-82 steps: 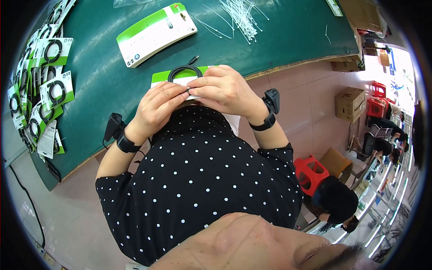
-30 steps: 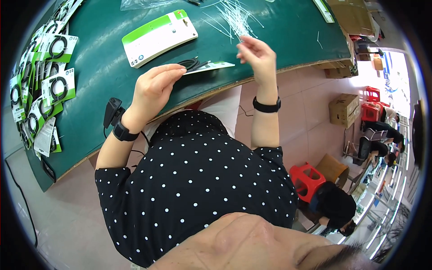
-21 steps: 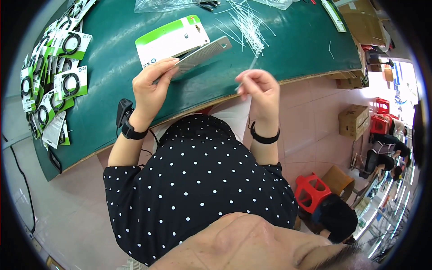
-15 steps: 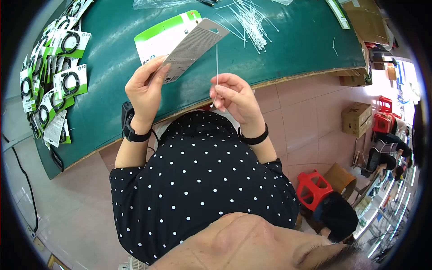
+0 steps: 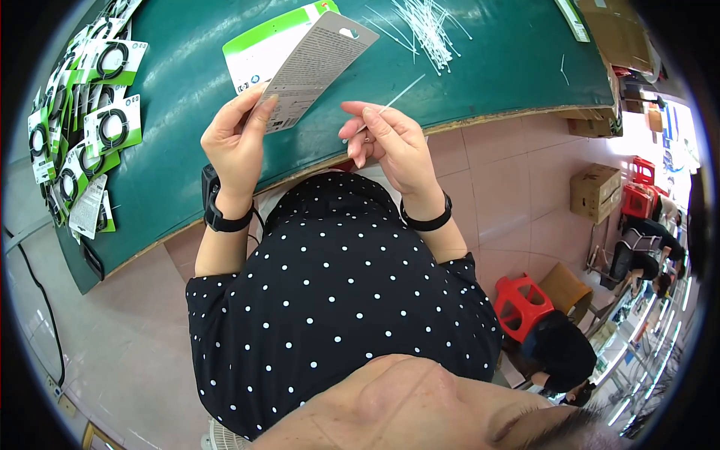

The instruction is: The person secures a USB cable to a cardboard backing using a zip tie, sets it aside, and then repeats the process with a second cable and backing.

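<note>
My left hand [image 5: 238, 142] pinches the lower edge of a printed packaging card [image 5: 319, 64] with a hang hole at its top. The card is tilted, its grey text side toward me. In my right hand [image 5: 394, 146], a thin white cable tie [image 5: 405, 91] is pinched between thumb and fingers, slanting up to the right, apart from the card. Behind the held card, a green and white card [image 5: 262, 51] lies on the green table [image 5: 180, 150]. A pile of loose white cable ties [image 5: 427, 34] spreads beyond my right hand.
Carded black coiled cables [image 5: 112, 127] are heaped at the table's left end. One stray cable tie [image 5: 564, 71] lies toward the right. Cardboard boxes [image 5: 595, 193] and a red stool [image 5: 521, 306] stand on the floor at right, where other people sit.
The cable tie in my right hand has swung from upright to slanting right. My right hand turned slightly and rose a little. The held card has tipped to show more of its text side.
</note>
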